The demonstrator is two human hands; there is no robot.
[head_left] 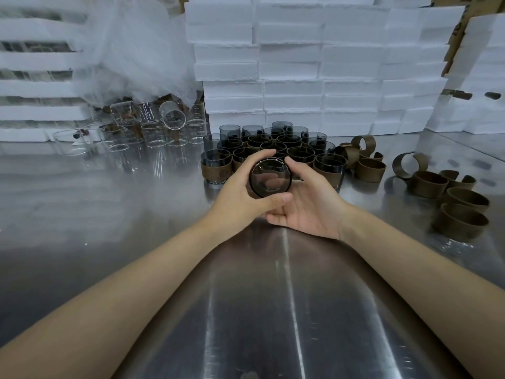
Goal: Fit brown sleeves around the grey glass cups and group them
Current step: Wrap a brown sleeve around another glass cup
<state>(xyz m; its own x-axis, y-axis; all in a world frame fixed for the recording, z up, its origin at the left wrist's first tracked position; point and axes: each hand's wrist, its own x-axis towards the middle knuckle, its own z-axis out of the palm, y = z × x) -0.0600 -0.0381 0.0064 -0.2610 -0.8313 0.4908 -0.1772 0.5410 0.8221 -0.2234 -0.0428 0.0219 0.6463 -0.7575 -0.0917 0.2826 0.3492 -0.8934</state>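
fingers [261, 155] of the left hand [237, 192] curled over the top of a grey glass cup [270, 179], with the thumb pressed along its lower edge, just above the centre of the frame. the right hand [311, 206] cradled the same cup from the other side — thumb up against the upper right rim, the other fingers tucked underneath, below the left thumb. the cup was tipped on its side with one round end facing the camera. the hands covered its wall, so it could not be told whether a sleeve sat round it.

directly behind the hands, on the steel table [109, 203], stood a tight cluster of grey cups [276, 147]. most of them wore brown sleeves, and a few at the back looked bare. loose brown sleeves [461, 222] lay to the right of the cluster and further out toward the right edge — some closed into rings, some sprung open.

clear glass cups [153, 132] stood at the upper left, one of them on its side, under a heap of clear plastic wrap [131, 50]. stacked white foam boxes [295, 64] filled the top of the frame behind everything.
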